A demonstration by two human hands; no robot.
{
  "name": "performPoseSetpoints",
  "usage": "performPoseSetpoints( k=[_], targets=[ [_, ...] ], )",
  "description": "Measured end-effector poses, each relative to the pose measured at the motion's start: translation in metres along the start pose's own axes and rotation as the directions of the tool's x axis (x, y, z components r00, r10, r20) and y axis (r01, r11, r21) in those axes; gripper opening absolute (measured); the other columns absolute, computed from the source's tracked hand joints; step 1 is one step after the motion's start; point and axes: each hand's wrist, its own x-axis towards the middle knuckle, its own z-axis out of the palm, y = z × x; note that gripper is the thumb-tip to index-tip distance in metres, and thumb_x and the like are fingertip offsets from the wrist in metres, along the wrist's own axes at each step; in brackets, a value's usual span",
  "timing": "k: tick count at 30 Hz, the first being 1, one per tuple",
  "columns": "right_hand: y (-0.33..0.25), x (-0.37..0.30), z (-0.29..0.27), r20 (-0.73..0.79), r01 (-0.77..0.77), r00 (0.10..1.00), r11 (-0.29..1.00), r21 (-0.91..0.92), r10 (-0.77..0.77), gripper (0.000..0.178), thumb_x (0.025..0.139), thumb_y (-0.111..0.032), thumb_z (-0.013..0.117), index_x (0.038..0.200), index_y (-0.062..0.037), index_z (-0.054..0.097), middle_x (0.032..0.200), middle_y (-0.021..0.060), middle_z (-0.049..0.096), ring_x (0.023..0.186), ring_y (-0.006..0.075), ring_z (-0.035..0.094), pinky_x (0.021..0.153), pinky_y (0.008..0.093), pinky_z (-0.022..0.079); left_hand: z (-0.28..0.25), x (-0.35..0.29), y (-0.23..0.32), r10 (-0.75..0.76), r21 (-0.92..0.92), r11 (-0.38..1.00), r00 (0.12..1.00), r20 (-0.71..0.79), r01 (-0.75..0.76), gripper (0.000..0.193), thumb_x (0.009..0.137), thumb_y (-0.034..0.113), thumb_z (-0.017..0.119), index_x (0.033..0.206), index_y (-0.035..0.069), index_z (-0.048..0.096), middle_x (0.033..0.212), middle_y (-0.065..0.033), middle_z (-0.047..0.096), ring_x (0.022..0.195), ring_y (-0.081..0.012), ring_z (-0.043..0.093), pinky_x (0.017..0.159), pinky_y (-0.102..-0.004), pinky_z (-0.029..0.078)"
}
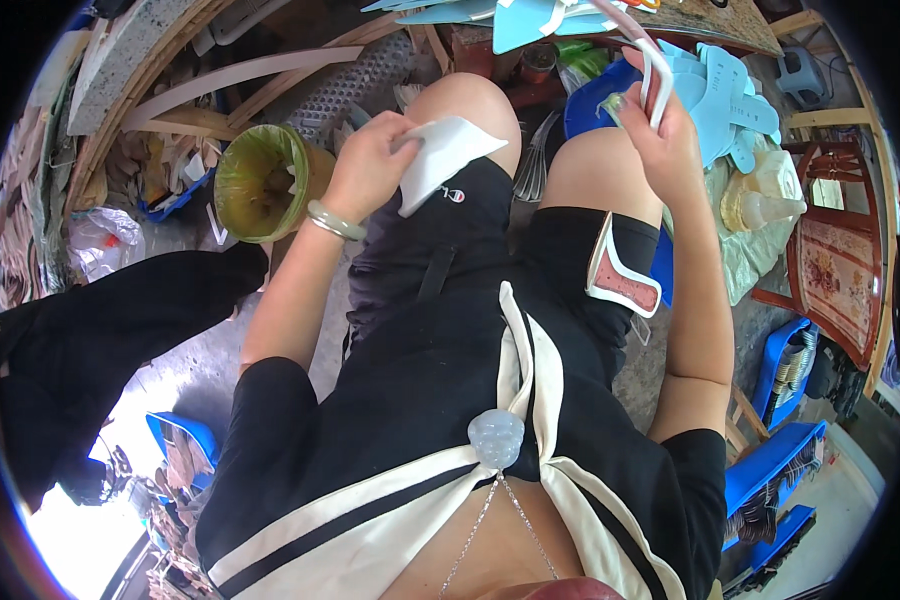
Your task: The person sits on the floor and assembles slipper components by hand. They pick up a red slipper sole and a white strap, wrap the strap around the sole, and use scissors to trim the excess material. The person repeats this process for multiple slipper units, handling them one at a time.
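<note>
My left hand (pixel 370 170), with a pale bangle at its wrist, pinches a flat white piece of sheet material (pixel 450 150) over my left thigh. Raised near the table edge, my right hand (pixel 670 145) is closed round a curved white-edged strip (pixel 658 85) with a brownish-pink face. Something small and pale green shows by its thumb, too small to name. On my right thigh lies a bent white-edged piece (pixel 625 275) with a pinkish-brown speckled face, touched by neither hand.
Light blue cut pieces (pixel 715 100) hang over the table edge ahead. A lined bin (pixel 270 185) stands at my left, beside another person's dark-clothed limb (pixel 140 320). At right are a bottle (pixel 765 205), a wooden chair (pixel 835 250) and blue trays (pixel 770 465).
</note>
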Motion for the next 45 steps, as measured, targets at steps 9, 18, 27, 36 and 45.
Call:
performPoseSetpoints(
  k=[9, 18, 27, 36, 45],
  targets=[
    [-0.055, 0.01, 0.015, 0.216, -0.051, 0.974, 0.875, 0.481, -0.061, 0.038, 0.086, -0.006, 0.059, 0.122, -0.0017, 0.049, 0.101, 0.0091, 0.064, 0.092, 0.0174, 0.063, 0.077, 0.0287, 0.049, 0.017, 0.034, 0.047, 0.49, -0.986, 0.099, 0.869, -0.07, -0.135, 0.019, 0.083, 0.026, 0.068, 0.085, 0.012, 0.055, 0.133, -0.0163, 0.044, 0.13, -0.0302, 0.038, 0.105, -0.046, 0.039],
    [-0.059, 0.005, 0.037, 0.106, -0.079, 0.994, 0.895, 0.438, 0.036, 0.045, 0.075, -0.002, 0.07, 0.116, 0.0001, 0.05, 0.087, 0.0063, 0.062, 0.081, 0.0139, 0.058, 0.074, 0.0281, 0.048, 0.039, 0.048, 0.064, 0.402, -0.991, -0.096, 0.914, 0.048, 0.095, 0.036, 0.086, 0.039, 0.062, 0.113, 0.016, 0.056, 0.145, -0.0144, 0.033, 0.133, -0.035, 0.033, 0.108, -0.0504, 0.034],
    [-0.042, 0.01, 0.042, -0.088, 0.032, 0.995, 0.998, -0.047, -0.036, 0.048, 0.074, -0.01, 0.073, 0.117, -0.0049, 0.053, 0.095, 0.0067, 0.063, 0.085, 0.0156, 0.061, 0.075, 0.0279, 0.047, 0.035, 0.014, 0.075, 0.109, -0.982, 0.137, 0.984, 0.143, 0.128, 0.049, 0.099, 0.031, 0.044, 0.137, 0.001, 0.035, 0.135, -0.0147, 0.046, 0.124, -0.0302, 0.047, 0.106, -0.0463, 0.04],
    [-0.037, 0.012, 0.065, -0.064, 0.374, 0.884, 0.782, -0.499, -0.464, 0.049, 0.07, -0.003, 0.067, 0.117, -0.0022, 0.051, 0.095, 0.0184, 0.063, 0.085, 0.0381, 0.06, 0.074, 0.0443, 0.048, 0.049, 0.014, 0.073, -0.007, -0.994, 0.077, 0.997, 0.072, 0.072, 0.038, 0.095, 0.006, 0.039, 0.133, 0.005, 0.038, 0.129, -0.013, 0.05, 0.118, -0.0293, 0.052, 0.099, -0.0489, 0.046],
    [-0.042, 0.005, 0.038, 0.022, 0.036, 0.999, 0.998, 0.047, -0.038, 0.049, 0.076, -0.002, 0.067, 0.122, -0.0087, 0.053, 0.088, 0.0014, 0.06, 0.074, 0.009, 0.055, 0.068, 0.0253, 0.047, 0.06, 0.018, 0.059, 0.052, -0.977, -0.054, 0.978, 0.202, 0.204, 0.047, 0.09, 0.0, 0.042, 0.137, 0.004, 0.035, 0.135, -0.0145, 0.044, 0.124, -0.031, 0.047, 0.104, -0.0499, 0.042]
  ],
)
